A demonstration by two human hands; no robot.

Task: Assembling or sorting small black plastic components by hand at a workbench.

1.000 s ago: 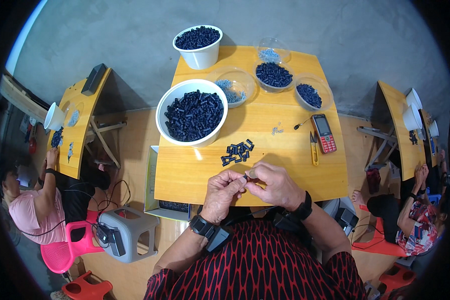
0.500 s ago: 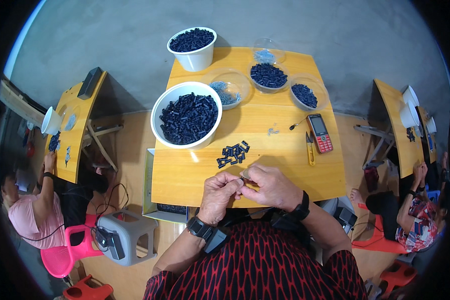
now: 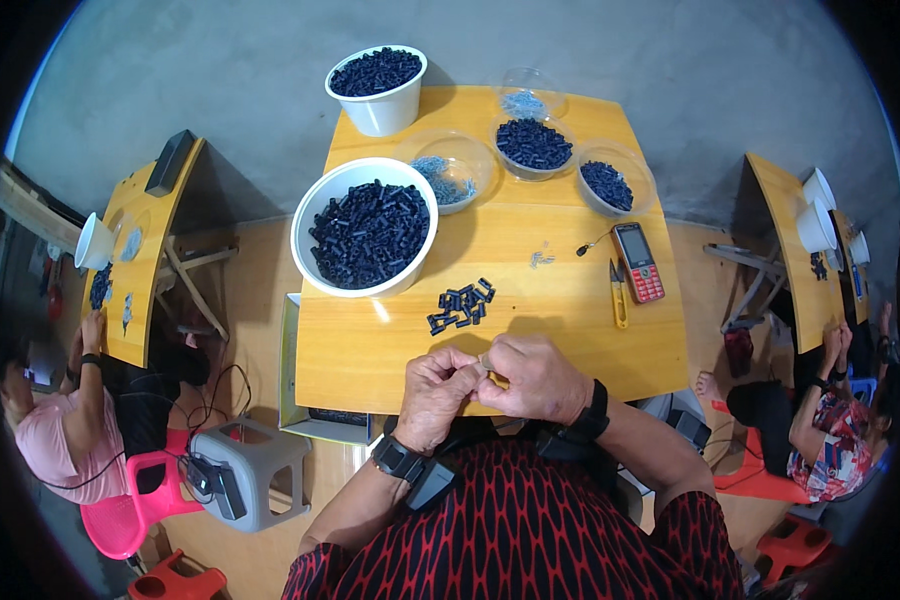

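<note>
My left hand (image 3: 438,396) and my right hand (image 3: 532,376) meet over the table's front edge, fingers pinched together. What sits between the fingertips is too small and covered to make out. Just beyond them lies a loose pile of short black tubular pieces (image 3: 460,305). A large white bucket (image 3: 300,245) full of the same black pieces stands to the left of the pile. Farther right, a few tiny pale metal pieces (image 3: 542,259) rest on the wooden table (image 3: 370,350).
Behind stand another white bucket (image 3: 380,112) and clear bowls of black pieces (image 3: 533,145) and small metal parts (image 3: 440,180). At right lie a red-and-black phone (image 3: 638,262) and yellow-handled scissors or snips (image 3: 620,300). People work at side tables, left (image 3: 80,400) and right (image 3: 820,430).
My hands stay pinched together, and the right one has shifted slightly left. A dark bit seen between the fingertips earlier is now covered. The whole view has shifted slightly.
</note>
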